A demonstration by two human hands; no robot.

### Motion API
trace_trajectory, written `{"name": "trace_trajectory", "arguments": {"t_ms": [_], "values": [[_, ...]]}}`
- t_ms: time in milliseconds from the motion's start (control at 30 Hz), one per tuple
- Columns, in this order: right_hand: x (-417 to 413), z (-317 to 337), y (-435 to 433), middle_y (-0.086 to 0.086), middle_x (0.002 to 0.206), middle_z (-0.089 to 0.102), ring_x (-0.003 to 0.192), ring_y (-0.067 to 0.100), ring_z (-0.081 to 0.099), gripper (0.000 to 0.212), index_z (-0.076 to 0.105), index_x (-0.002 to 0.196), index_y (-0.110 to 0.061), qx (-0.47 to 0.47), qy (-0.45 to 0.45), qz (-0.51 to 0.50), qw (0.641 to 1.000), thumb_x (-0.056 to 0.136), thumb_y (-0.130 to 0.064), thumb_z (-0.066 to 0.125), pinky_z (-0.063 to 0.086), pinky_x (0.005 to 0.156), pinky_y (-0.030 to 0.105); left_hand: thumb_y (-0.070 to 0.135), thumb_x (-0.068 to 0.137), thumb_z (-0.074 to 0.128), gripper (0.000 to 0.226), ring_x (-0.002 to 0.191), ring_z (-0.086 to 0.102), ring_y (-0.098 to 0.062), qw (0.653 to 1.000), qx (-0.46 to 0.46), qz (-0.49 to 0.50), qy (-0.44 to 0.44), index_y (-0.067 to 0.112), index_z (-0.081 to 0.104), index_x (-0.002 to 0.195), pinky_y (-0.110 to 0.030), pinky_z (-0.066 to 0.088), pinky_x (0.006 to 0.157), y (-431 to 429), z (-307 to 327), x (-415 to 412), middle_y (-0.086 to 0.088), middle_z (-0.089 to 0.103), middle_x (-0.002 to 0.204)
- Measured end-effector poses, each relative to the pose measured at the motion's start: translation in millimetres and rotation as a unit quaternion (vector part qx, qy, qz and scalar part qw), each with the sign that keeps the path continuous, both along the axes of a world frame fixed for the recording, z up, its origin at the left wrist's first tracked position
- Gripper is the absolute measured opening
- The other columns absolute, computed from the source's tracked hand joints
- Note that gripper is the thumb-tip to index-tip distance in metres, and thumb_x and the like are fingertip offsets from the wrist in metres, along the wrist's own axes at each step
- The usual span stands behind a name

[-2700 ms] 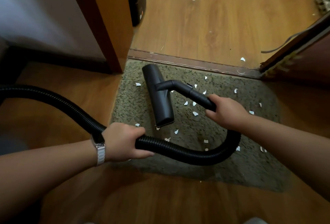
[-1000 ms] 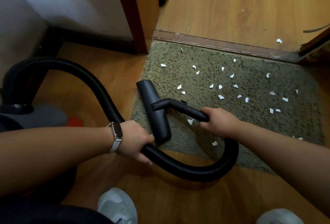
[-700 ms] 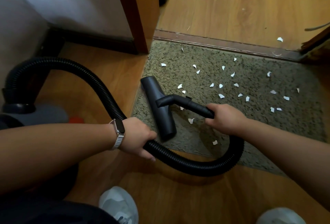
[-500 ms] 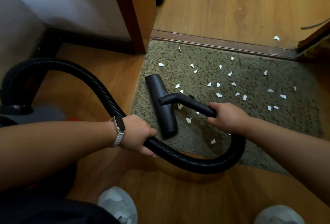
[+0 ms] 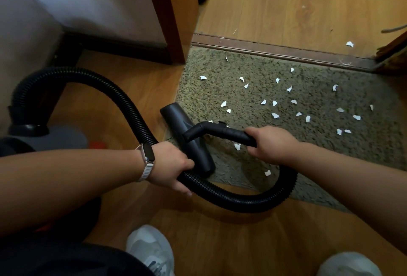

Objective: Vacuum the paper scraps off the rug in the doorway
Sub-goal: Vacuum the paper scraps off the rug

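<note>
Two hands hold the vacuum: the left hand (image 5: 169,165) has fingers (image 5: 184,188) curled round the hose (image 5: 242,200), and the right hand (image 5: 271,143) grips the handle (image 5: 224,131). Nozzle (image 5: 176,117) sits at the rug's (image 5: 319,143) left edge; scraps (image 5: 275,115) dot the rug beyond.

Right hand (image 5: 271,144) grips the wand handle (image 5: 229,132), left hand (image 5: 171,165) the hose (image 5: 237,202) — nozzle (image 5: 198,154) at the nine-o'clock edge of the rug (image 5: 220,93), paper scraps (image 5: 275,115) toward two o'clock.

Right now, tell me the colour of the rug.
The rug is a mottled olive green, flecked darker, and shows best in the head view.
</note>
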State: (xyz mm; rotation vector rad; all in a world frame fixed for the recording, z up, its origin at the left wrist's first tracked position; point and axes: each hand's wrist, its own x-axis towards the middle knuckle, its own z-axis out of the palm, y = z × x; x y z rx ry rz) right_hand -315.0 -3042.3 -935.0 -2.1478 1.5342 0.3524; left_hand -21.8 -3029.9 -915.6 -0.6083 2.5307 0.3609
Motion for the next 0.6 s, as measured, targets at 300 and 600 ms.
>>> {"name": "trace_trajectory", "arguments": {"t_ms": [300, 600], "values": [[1, -3, 3, -0.005, 0.079, 0.054, 0.080, 0.026, 0.063, 0.024, 0.049, 0.107, -0.025, -0.009, -0.004, 0.040, 0.999, 0.090, -0.041, 0.056, 0.040, 0.059, 0.031, 0.086, 0.077, 0.039, 0.070, 0.083, 0.064, -0.018, 1.000, -0.001, -0.001, 0.001, 0.023, 0.056, 0.103, -0.035, 0.053, 0.075, -5, -4, 4, 0.006, 0.065, 0.094], [18, -1, 6, -0.002, 0.085, 0.059, 0.079, 0.026, 0.063, 0.030, 0.048, 0.115, -0.025, -0.029, -0.006, 0.133, 0.991, 0.091, -0.041, 0.055, 0.044, 0.060, 0.032, 0.088, 0.075, 0.038, 0.072, 0.082, 0.065, -0.019, 1.000, -0.001, -0.009, 0.016, 0.023, 0.056, 0.101, -0.036, 0.054, 0.074, 1, -8, 10, 0.004, 0.066, 0.095]]}}
